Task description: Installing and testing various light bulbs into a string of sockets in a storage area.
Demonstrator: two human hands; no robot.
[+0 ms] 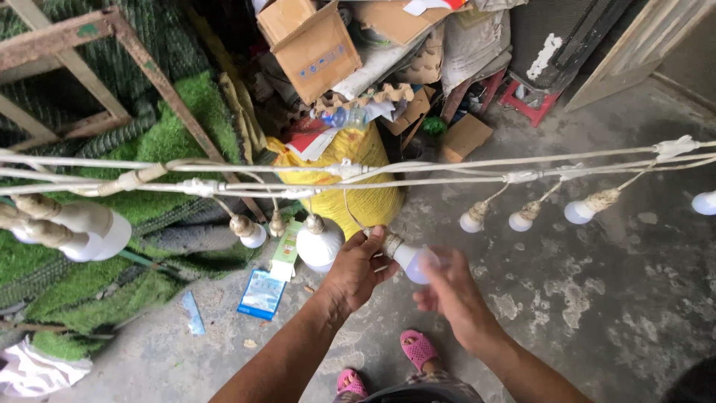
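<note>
White cables (418,177) run across the view with several white bulbs hanging from them. My left hand (358,270) grips the taped socket (391,244) of one bulb that hangs in the middle. My right hand (447,287) has its fingers around that white bulb (415,263), slightly blurred. A larger white bulb (319,243) hangs just left of my left hand. My feet in pink sandals (418,348) stand on the concrete floor below.
More bulbs hang at right (582,210) and far left (97,231). A yellow sack (358,198), cardboard boxes (313,46), a rusty metal frame (142,52) and green artificial turf (171,142) are piled behind. A blue packet (262,293) lies on the floor.
</note>
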